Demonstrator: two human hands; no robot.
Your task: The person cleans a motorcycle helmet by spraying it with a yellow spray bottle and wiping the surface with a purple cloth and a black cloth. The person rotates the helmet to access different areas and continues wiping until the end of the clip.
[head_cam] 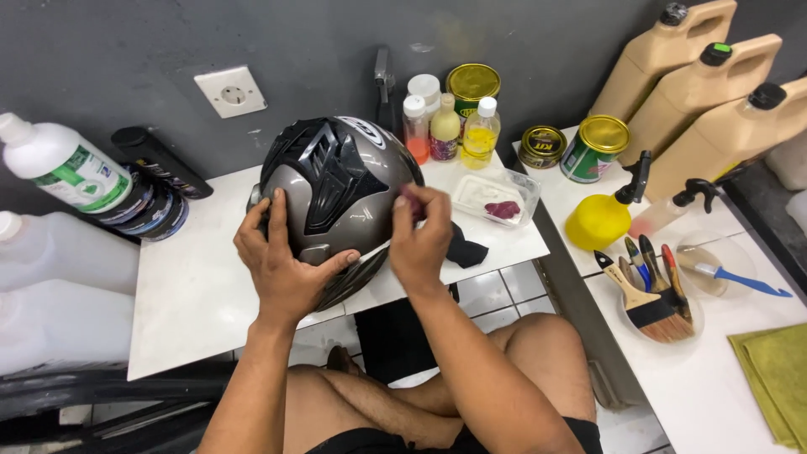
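Note:
A grey and black motorcycle helmet (336,181) rests on a small white table (185,294) in front of me. My left hand (277,256) grips its lower left side, fingers spread over the shell. My right hand (420,235) presses a small dark red pad (410,200) against the helmet's right side. A black cloth (466,250) lies just right of that hand.
A clear tray (496,197) holds another dark red pad. Small bottles (445,126) and tins (473,84) stand behind the helmet. On the right counter are a yellow spray bottle (598,220), brushes in a bowl (656,294), tan jugs (706,84), a green cloth (777,378). White jugs (59,168) sit left.

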